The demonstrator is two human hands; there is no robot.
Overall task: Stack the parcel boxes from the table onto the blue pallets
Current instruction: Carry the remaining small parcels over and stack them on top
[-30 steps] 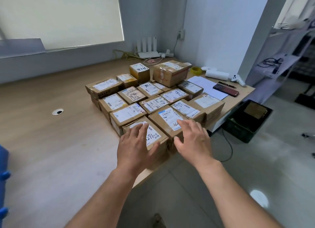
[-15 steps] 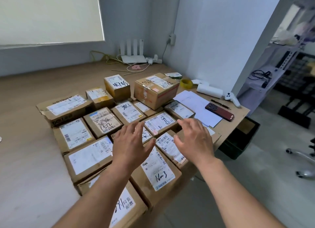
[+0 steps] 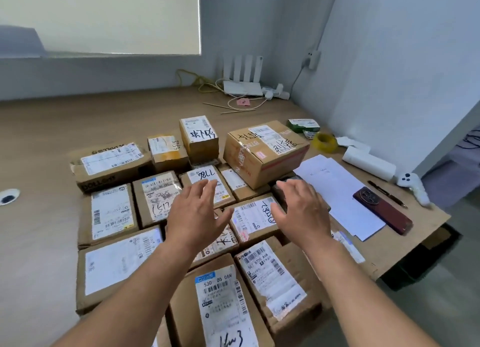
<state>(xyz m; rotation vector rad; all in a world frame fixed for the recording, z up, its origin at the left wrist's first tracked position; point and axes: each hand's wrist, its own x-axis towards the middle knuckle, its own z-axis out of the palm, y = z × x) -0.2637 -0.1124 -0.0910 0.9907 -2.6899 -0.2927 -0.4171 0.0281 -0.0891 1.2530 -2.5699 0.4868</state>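
Head view. The boxes (image 3: 111, 211) sit packed side by side on the near right part of the table (image 3: 46, 139), labels up. The front box (image 3: 223, 307) runs off the bottom edge, and both forearms cross it and its neighbours.

The left hand (image 3: 194, 216) hangs palm down, fingers straight and spread wide, holding nothing. It hides most of one box beneath it, and its fingertips (image 3: 207, 184) overlap the label of the 98LL box (image 3: 205, 174). The right hand (image 3: 298, 211) is likewise flat, spread and empty. It is over a dark item just beside the big box (image 3: 265, 152); what that item is I cannot make out. Whether either hand touches the cardboard below cannot be told.

Between the hands lies the middle box (image 3: 253, 216), its label running up to the right thumb. Behind stand the tall box (image 3: 198, 135) and the big box, the highest of the lot.

To the right, papers (image 3: 335, 188) lie partly under a phone (image 3: 384, 211). A pen (image 3: 387, 193), a white controller (image 3: 413, 185), a paper roll (image 3: 368, 161) and a yellow tape roll (image 3: 324, 141) lie nearer the wall. A router (image 3: 242, 87) and cables (image 3: 197, 83) sit in the far corner. A dark crate (image 3: 420, 263) shows under the table edge, mostly hidden.
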